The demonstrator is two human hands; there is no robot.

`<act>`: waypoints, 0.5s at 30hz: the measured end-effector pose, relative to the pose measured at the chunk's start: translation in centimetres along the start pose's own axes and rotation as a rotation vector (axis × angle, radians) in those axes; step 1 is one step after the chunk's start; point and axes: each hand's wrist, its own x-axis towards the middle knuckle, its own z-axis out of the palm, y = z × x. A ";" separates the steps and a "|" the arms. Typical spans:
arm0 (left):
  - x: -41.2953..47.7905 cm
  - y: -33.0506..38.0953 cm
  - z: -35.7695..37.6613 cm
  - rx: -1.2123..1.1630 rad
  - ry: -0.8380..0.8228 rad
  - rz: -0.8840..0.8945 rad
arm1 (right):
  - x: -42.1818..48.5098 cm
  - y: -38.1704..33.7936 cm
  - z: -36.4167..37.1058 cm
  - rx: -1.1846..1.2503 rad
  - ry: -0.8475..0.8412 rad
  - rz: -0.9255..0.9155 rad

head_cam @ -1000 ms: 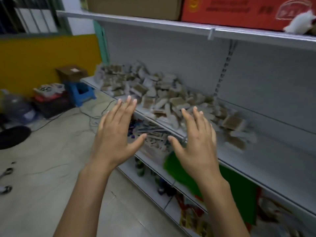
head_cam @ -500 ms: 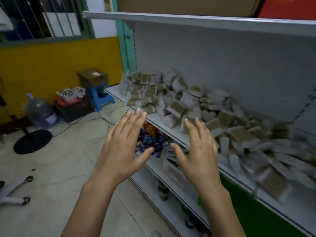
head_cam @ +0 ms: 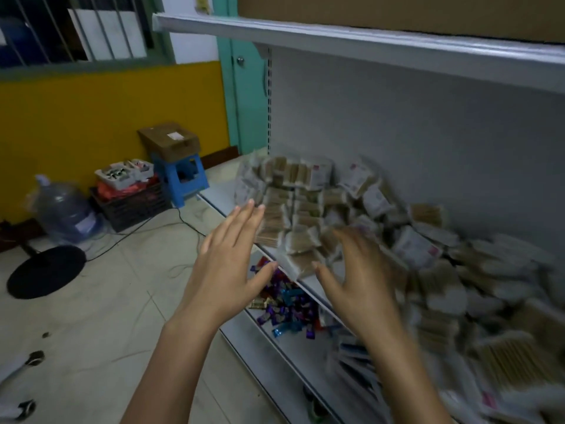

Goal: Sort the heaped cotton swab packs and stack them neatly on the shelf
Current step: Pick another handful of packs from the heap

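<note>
packs: cotton swab packs (head_cam: 305, 215) heaped loose on shelf (head_cam: 219, 196) | hands: left hand (head_cam: 226, 264) and right hand (head_cam: 357, 280) spread, empty, at shelf's front edge | handling: likely light, slippery film, crushable; take by flat faces

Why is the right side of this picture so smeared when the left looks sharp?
Head view: probably motion blur, smearing the right hand and the cotton swab packs near the right edge. Head view: the left hand and blue stool look crisper. Head view: dim, even light, no glare.
</note>
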 end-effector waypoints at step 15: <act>16.6 -23.6 7.0 -0.410 -0.242 0.022 | 19.6 -5.8 19.5 -0.126 0.004 0.206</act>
